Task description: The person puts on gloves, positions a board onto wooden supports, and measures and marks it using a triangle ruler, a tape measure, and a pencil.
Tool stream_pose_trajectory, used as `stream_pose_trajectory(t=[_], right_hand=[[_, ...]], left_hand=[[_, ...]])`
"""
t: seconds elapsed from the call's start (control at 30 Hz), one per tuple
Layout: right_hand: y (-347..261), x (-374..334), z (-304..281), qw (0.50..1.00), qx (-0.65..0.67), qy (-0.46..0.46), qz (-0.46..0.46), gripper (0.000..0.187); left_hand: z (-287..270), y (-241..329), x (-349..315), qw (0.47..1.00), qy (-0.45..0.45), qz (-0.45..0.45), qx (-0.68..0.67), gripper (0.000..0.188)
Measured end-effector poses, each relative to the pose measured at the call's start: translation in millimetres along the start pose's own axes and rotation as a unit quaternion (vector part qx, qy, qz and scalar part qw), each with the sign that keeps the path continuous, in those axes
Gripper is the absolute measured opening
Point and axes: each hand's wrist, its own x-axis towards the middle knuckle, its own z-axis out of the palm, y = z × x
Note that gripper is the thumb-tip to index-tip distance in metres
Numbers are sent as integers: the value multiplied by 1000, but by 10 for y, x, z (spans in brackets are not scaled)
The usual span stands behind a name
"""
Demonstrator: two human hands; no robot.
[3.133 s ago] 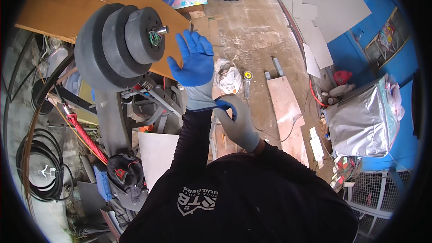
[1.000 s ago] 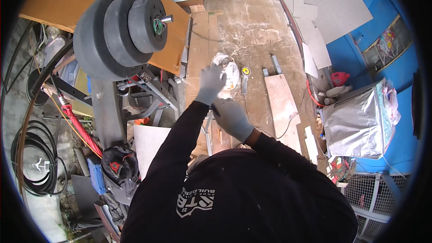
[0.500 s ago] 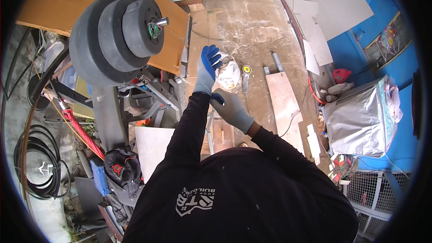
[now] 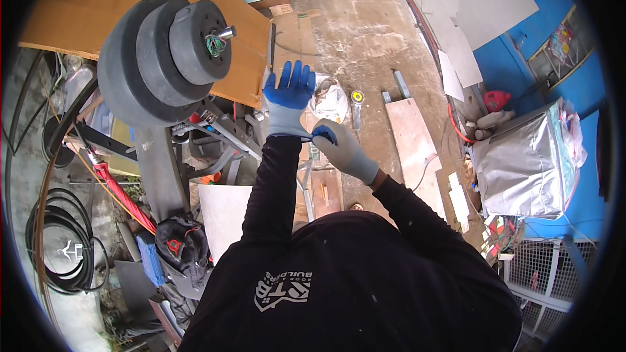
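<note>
My left hand (image 4: 290, 94) wears a grey work glove with a blue coated palm. Its palm faces up and its fingers are spread, holding nothing. At that wrist, my right hand (image 4: 340, 148), gloved the same way, pinches the left glove's cuff (image 4: 291, 132) and pulls its edge out to the right. Beyond the hands, a white round bucket or bag (image 4: 329, 100) sits on the floor. Beside it lies a grey tool with a yellow disc-like end (image 4: 357, 98).
Grey weight plates (image 4: 163, 58) on a bar jut out at left, before a large cardboard sheet (image 4: 72, 10). A low wooden bench (image 4: 414, 137) stands at right, near a silver covered box (image 4: 518, 169). A coiled black hose (image 4: 62, 241) lies far left.
My left hand has turned its palm up, spread its fingers and shifted slightly left. My right hand now draws the glove's cuff outward.
</note>
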Motion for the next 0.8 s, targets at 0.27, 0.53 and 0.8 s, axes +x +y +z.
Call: stream_pose_trajectory(t=[0.27, 0.53, 0.8], right_hand=[[268, -205, 162, 998, 57, 23, 29, 28], [1106, 749, -442, 762, 528, 265, 264, 87], [1030, 918, -364, 704, 581, 308, 269, 39]], left_hand=[[199, 100, -182, 958, -189, -4, 216, 41], [-70, -597, -1360, 550, -220, 267, 760, 25], [-353, -927, -1297, 496, -194, 380, 756, 21]])
